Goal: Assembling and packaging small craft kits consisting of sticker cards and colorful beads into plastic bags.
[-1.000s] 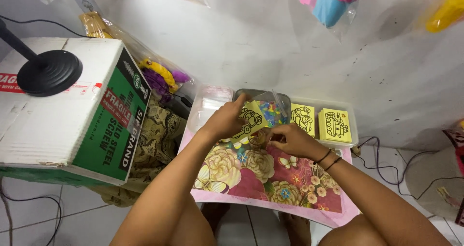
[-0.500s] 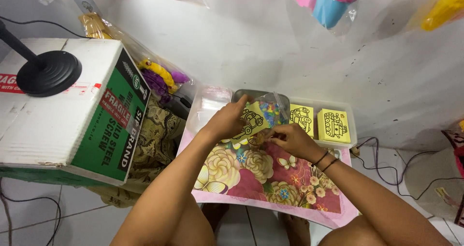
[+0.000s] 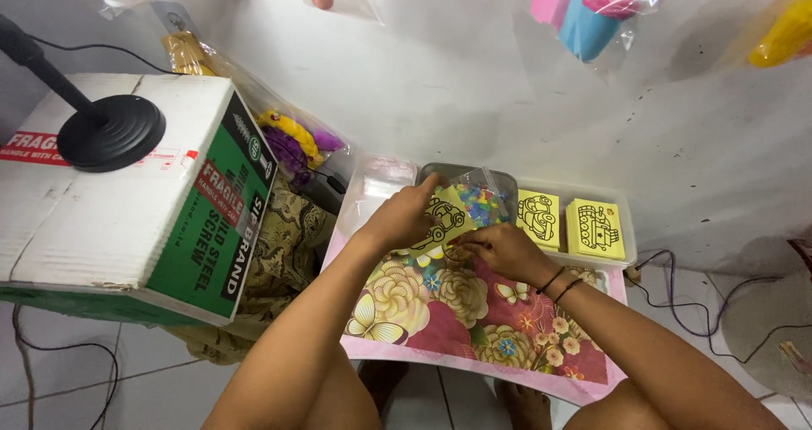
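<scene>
Left hand: my left hand [image 3: 404,217] sat just left of centre frame, fingers curled narrow on the left edge of a yellow card [image 3: 446,219] printed with a black car outline.
Right hand: my right hand [image 3: 499,251] lay just right of centre, fingertips pinched close at the card's lower edge; whether they truly gripped it, I could not tell.
Card: it was held tilted over the front of the clear tray [image 3: 622,206], partly inside a clear bag [image 3: 480,195] with small coloured pieces.
Tray: at centre right it held two stacks of yellow cards [image 3: 595,227], side by side.
Surface: a low table under a flowered pink cloth [image 3: 474,320] filled the lower centre.
Left of frame: a white and green cardboard box [image 3: 127,219] stood with a black round stand base [image 3: 110,132] on top; patterned fabric [image 3: 283,248] lay between box and table.
Room: a white wall [image 3: 457,75] ran across the top, with bagged toys [image 3: 592,11] hanging at the upper right; black cables [image 3: 677,299] trailed at the lower right over the tiled floor [image 3: 76,388].
</scene>
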